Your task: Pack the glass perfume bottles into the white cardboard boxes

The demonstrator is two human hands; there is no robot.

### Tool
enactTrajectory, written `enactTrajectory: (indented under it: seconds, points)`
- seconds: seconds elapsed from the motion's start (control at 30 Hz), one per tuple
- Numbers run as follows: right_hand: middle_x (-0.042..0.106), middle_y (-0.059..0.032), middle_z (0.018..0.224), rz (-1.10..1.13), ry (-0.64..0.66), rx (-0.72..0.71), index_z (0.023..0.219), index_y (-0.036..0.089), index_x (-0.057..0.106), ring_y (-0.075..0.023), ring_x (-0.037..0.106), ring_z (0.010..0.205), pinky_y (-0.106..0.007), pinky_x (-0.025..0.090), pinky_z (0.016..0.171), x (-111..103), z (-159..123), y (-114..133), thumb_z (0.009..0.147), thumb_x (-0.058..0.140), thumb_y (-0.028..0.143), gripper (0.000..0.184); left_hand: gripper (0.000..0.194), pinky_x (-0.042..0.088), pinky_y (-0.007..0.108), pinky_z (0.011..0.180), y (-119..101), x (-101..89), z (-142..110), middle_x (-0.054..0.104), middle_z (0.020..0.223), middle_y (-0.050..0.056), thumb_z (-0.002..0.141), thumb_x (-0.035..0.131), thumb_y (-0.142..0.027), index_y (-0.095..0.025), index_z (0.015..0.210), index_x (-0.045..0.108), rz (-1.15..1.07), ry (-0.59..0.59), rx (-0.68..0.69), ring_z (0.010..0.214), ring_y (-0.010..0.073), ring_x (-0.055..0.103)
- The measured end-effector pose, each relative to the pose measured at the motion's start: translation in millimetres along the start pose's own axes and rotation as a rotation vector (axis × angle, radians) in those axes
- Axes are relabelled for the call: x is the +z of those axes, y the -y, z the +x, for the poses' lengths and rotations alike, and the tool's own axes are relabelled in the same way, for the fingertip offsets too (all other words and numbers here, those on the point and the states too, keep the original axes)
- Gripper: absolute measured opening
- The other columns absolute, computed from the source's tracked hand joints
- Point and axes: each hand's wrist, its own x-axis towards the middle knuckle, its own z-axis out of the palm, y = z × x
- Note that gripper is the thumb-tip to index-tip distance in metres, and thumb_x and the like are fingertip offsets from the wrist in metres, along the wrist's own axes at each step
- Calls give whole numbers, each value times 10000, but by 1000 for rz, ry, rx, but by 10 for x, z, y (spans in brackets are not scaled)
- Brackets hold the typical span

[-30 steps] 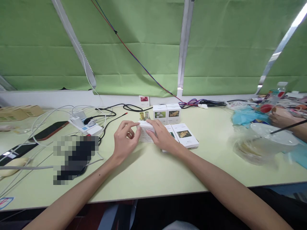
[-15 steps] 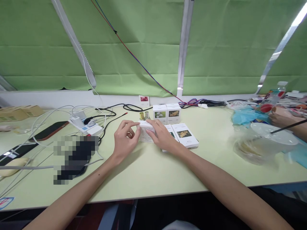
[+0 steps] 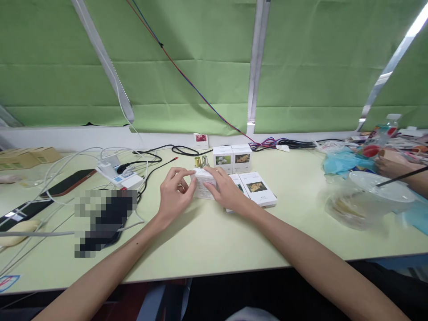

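Observation:
Between my hands stands a small white box [image 3: 203,190] with fine print on the side facing me. My left hand [image 3: 176,192] pinches its left edge with thumb and fingertips. Wrapped over its right side is my right hand [image 3: 228,189], thumb on the printed face and fingers at the top. Just behind the box are two small bottles with a gold cap [image 3: 197,161] and a silver cap [image 3: 205,160]. Two white boxes with flower pictures [image 3: 223,160] stand behind my right hand. Flat white boxes [image 3: 258,189] with flower pictures lie to its right, one partly covered by the hand.
A small picture card [image 3: 201,141] leans at the back wall. On the left are a power strip [image 3: 118,176], tangled cables, phones [image 3: 68,183] and brown boxes [image 3: 30,158]. To the right stands a lidded plastic cup [image 3: 371,200] with a black straw; another person's hand [image 3: 389,165] is beyond it.
Almost nothing differs. Both my hands keep their hold on the white box, with only a tiny shift of the left hand.

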Motion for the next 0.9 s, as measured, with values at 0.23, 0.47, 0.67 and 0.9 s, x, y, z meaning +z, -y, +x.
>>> enactTrajectory:
  seconds: [0.23,0.47,0.67,0.9]
  points:
    - [542,-129,1304,-2,-2,3,1488,236,414,-266,570,1213,-478,510,1040,4,-1,-1,1044,462,318,454,130,457,163,453,-5,-7,2,574,975,19,892,660,-248,-185,980,730,-2,11,-8,495,4,483]
    - [545,-129,1306,-5,-1,2,1482,245,412,-280,548,1260,-493,512,1043,0,-5,3,1042,465,322,450,128,455,159,448,-15,-7,9,569,976,21,891,656,-240,-185,982,727,10,17,-8,493,1,485]
    - [536,-127,1315,-5,0,3,1480,257,404,-287,541,1279,-502,515,1038,3,-5,4,1041,465,319,447,134,459,160,446,-15,-5,6,565,979,23,890,657,-261,-191,982,725,-2,26,-25,499,7,487]
    - [525,-135,1332,-1,7,12,1484,241,398,-287,541,1278,-501,513,1041,-3,-10,6,1041,467,318,455,129,451,161,435,-14,-1,8,554,982,18,888,657,-247,-190,983,723,-12,30,-18,488,1,477]
